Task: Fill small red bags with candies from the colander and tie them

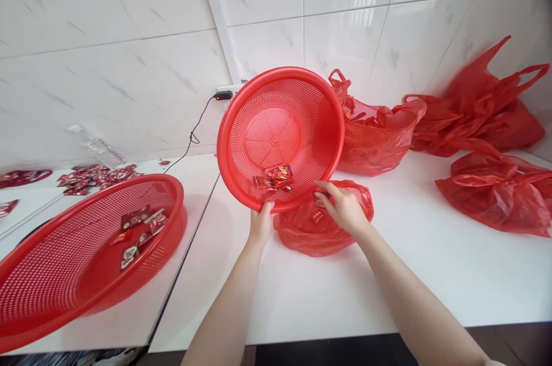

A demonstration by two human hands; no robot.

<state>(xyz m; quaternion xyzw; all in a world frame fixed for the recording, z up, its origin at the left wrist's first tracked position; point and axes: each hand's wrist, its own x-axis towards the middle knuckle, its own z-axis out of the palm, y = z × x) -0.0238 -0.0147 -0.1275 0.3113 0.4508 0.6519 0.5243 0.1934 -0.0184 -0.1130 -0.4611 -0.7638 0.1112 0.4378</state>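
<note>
Item: red mesh basket (280, 136), tipped steeply on its lower rim; my left hand (261, 222) is closed on that rim from below. A few red sachets (276, 177) lie inside, just above this hand.
Item: red bag (317, 228), mouth up, directly under the basket's edge; my right hand (342, 208) pinches its rim, fingers curled.
Risk, as I judge it: the bag mouth may sag or the tilt go off-centre, and sachets would skid past onto the worktop (388, 274); one-handed grip could let the basket roll.
Around: second basket (81, 245) with sachets left of my left hand; filled red bags (478, 124) beyond and right of my right hand, crowding that side; black cable (194, 130) behind
</note>
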